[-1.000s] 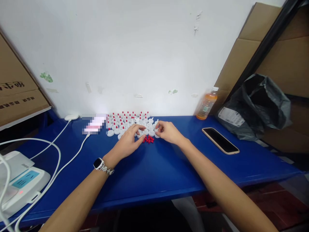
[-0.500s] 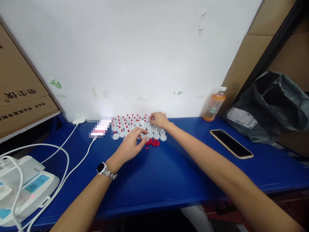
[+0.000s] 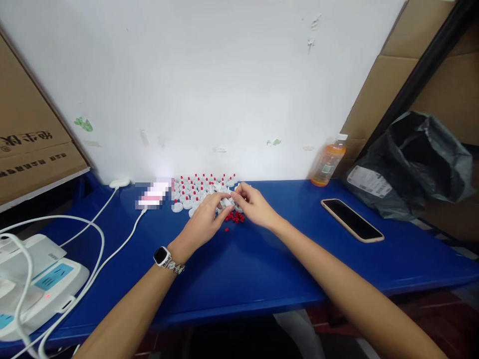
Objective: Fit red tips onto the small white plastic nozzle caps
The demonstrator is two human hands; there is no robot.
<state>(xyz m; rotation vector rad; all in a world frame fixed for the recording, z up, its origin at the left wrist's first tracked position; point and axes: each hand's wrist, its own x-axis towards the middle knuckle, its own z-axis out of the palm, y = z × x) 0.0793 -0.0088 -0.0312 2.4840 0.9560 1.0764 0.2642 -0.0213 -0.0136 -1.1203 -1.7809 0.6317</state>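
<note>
My left hand [image 3: 205, 217], with a watch and bracelet on its wrist, pinches a small white plastic piece [image 3: 226, 202] between thumb and fingers. My right hand [image 3: 255, 205] is closed right beside it, fingertips meeting the left hand's piece. Anything inside the right fingers is too small or hidden to make out. Rows of white round-based pieces [image 3: 177, 207] with upright stems stand behind and left of my hands, many topped with red tips. Just under my fingers lies a small heap of loose red caps [image 3: 236, 218]. One loose red cap [image 3: 226, 230] sits nearer to me.
On the blue table [image 3: 239, 269], a phone [image 3: 352, 221] lies at right, near an orange drink bottle [image 3: 329, 162] and a dark plastic bag [image 3: 407, 169]. A white power strip [image 3: 56, 284] with cables occupies the left. Behind rises a white wall [image 3: 224, 89]; cardboard boxes [image 3: 33, 134] flank it.
My right hand has come back from the rear rows, toward me, to meet the left hand. The left hand stays around the white piece. The view has shifted slightly.
</note>
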